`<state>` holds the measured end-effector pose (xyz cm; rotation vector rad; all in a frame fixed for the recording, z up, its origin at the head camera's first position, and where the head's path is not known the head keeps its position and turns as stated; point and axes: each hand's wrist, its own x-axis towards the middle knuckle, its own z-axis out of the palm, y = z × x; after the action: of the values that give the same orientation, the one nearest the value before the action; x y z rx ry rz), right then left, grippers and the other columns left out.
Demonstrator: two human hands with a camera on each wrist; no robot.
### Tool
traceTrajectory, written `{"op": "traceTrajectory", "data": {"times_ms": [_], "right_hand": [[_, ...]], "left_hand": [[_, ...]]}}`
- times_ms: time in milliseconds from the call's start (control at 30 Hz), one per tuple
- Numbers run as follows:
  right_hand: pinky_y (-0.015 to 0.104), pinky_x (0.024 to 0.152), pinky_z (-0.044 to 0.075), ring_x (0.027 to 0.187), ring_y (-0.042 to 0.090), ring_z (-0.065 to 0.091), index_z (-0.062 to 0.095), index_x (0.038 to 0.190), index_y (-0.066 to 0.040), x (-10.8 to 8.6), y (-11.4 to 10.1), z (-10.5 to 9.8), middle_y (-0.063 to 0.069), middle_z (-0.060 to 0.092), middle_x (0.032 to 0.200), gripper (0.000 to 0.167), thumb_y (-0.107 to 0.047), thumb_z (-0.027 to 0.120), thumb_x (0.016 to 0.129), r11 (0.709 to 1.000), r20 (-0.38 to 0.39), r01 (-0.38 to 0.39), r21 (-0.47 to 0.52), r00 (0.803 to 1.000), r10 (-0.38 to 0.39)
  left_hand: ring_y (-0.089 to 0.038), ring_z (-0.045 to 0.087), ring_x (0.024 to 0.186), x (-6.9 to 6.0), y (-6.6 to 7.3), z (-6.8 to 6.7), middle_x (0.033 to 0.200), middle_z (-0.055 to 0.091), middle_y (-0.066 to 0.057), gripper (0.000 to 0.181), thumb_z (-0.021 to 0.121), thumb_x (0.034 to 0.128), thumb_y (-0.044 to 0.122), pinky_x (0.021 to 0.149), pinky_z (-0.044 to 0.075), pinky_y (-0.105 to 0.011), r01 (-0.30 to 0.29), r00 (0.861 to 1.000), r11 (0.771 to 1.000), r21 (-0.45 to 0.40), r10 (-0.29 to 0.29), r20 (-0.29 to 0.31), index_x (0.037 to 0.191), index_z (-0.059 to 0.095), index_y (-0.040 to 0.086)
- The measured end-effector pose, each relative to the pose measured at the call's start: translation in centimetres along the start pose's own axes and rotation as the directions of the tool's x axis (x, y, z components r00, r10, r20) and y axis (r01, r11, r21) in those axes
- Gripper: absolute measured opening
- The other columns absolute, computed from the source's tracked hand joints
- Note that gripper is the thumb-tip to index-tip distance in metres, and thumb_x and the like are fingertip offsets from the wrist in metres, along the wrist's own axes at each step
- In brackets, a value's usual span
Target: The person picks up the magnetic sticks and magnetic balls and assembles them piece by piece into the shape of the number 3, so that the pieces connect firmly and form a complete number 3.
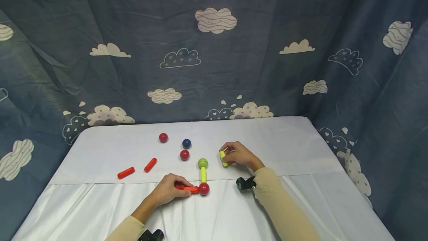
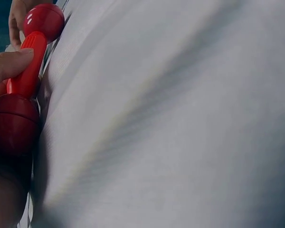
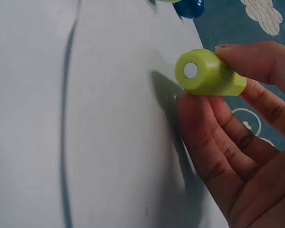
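Observation:
My left hand (image 1: pixel 168 189) grips a red rod (image 1: pixel 190 189), thumb along its side. In the left wrist view this rod joins a red ball (image 2: pixel 43 23) at the far end and a darker red ball (image 2: pixel 13 124) nearer the palm. From the far ball a yellow-green rod (image 1: pixel 203 175) runs to a green ball (image 1: pixel 202 163). My right hand (image 1: pixel 239 154) pinches another yellow-green rod (image 3: pixel 211 76) between thumb and fingers, just right of the green ball and apart from it. A round pale disc (image 3: pixel 191 70) shows on that rod's end.
Two loose red rods, one (image 1: pixel 126 173) beside the other (image 1: pixel 150 165), lie on the white cloth (image 1: pixel 267 137) at left. Farther back are a blue ball (image 1: pixel 186 143), a red ball (image 1: pixel 184 155) and another red ball (image 1: pixel 163 137). A dark cloud-patterned curtain (image 1: pixel 140 73) stands behind the table.

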<state>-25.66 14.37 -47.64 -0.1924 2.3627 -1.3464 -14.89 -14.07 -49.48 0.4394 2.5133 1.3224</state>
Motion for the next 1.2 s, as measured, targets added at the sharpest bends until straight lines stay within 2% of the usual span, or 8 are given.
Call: {"op": "traceTrajectory", "data": {"times_ms": [367, 800, 1200], "right_hand": [[0.028, 0.064, 0.054, 0.07, 0.017, 0.061, 0.066, 0.106, -0.006, 2.2, -1.3, 1.6, 0.008, 0.057, 0.088, 0.03, -0.002, 0.074, 0.078, 0.999, -0.009, 0.03, 0.038, 1.0, -0.029], [0.03, 0.064, 0.055, 0.067, 0.018, 0.062, 0.066, 0.106, -0.002, 4.1, -2.3, 3.1, 0.009, 0.058, 0.084, 0.029, 0.0, 0.074, 0.078, 0.992, -0.019, 0.059, 0.108, 0.998, -0.058], [0.032, 0.066, 0.056, 0.067, 0.017, 0.062, 0.064, 0.105, 0.001, 4.9, -3.0, 4.4, 0.008, 0.057, 0.082, 0.028, 0.003, 0.073, 0.078, 0.983, -0.018, 0.044, 0.178, 0.999, -0.042]], "left_hand": [[-0.013, 0.053, 0.083, 0.1, 0.0, 0.0, 0.09, 0.068, 0.004, 0.02, 0.083, 0.074, 0.019, 0.077, 0.042, -0.029, 0.003, 1.0, 1.0, 0.002, -0.003, -0.001, 0.092, 0.077, 0.015], [-0.013, 0.052, 0.083, 0.2, -0.2, -0.1, 0.091, 0.066, 0.006, 0.021, 0.083, 0.0743, 0.022, 0.076, 0.04, -0.029, 0.046, 0.999, 0.999, 0.002, -0.046, 0.018, 0.094, 0.077, 0.017], [-0.013, 0.054, 0.084, 0.2, -0.2, 0.0, 0.09, 0.068, 0.006, 0.019, 0.082, 0.0746, 0.02, 0.079, 0.042, -0.028, -0.012, 1.0, 1.0, 0.0, 0.012, 0.004, 0.092, 0.077, 0.015]]}}
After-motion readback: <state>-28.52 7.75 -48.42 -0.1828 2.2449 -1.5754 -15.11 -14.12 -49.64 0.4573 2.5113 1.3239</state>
